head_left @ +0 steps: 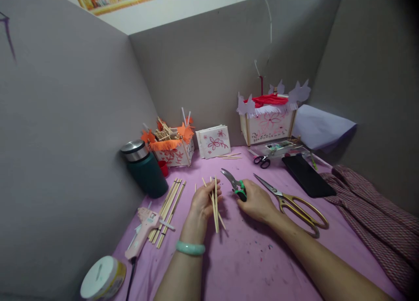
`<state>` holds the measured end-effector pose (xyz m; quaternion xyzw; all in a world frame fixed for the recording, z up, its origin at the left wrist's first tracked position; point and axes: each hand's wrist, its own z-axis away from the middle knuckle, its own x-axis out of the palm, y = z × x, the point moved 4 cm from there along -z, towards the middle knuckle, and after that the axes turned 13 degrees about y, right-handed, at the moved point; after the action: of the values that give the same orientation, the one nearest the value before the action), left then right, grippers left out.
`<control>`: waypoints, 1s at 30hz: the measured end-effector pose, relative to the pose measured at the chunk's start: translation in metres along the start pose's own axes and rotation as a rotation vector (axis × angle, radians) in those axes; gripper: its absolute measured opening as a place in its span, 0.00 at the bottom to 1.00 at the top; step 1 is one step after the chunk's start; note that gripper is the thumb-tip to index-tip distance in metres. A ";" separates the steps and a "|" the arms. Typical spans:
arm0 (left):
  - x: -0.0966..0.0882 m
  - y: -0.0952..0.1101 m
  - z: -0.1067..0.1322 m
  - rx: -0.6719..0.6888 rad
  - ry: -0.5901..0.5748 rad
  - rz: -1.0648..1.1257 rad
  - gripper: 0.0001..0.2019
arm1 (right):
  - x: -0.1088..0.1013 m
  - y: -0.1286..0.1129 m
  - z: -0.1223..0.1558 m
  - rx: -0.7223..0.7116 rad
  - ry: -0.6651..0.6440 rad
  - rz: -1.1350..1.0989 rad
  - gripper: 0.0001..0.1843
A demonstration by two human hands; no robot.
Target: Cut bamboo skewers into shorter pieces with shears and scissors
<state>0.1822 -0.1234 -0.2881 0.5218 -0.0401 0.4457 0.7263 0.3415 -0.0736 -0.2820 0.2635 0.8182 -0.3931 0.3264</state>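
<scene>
Several thin wooden sticks [214, 205] are held in my left hand [203, 199], its fingers curled round them; they point up and down at slightly different angles. A green bangle [190, 248] circles that wrist. My right hand [257, 202] grips garden pruning shears [233, 181] by their green and black handles, the curved blade pointing up and left toward the sticks but apart from them. Large gold-handled scissors [294, 205] lie just right of my right hand. Bundled sticks [168, 209] rest on the pink cloth left of my left hand.
A pink glue gun [143, 231], a white-lidded tub [103, 277] and a dark green flask [144, 168] stand or lie left. Behind are an orange-trimmed box of sticks [172, 152], flower-drawn cards [214, 142] and a decorated lantern box [270, 124]. Small scissors [262, 161] and a black phone [307, 175] lie right.
</scene>
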 end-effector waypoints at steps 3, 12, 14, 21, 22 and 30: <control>0.000 0.000 -0.001 0.007 0.013 -0.014 0.05 | 0.000 -0.002 0.001 -0.020 -0.019 -0.021 0.11; 0.004 0.002 0.008 0.000 -0.002 -0.060 0.04 | -0.003 -0.011 0.003 -0.089 -0.024 -0.035 0.09; 0.005 0.002 0.009 -0.003 -0.014 -0.078 0.04 | -0.004 -0.013 0.004 -0.106 -0.031 -0.020 0.09; 0.008 -0.002 0.011 -0.026 -0.051 -0.132 0.05 | -0.004 -0.010 0.002 -0.102 -0.089 0.004 0.09; 0.008 -0.002 0.011 -0.033 -0.063 -0.134 0.05 | -0.004 -0.008 0.002 -0.081 -0.098 0.007 0.09; 0.010 -0.003 0.013 -0.079 -0.066 -0.144 0.06 | -0.002 -0.009 0.003 -0.042 -0.072 0.074 0.17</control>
<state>0.1959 -0.1277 -0.2789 0.5087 -0.0439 0.3727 0.7749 0.3378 -0.0819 -0.2775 0.2723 0.8037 -0.3729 0.3753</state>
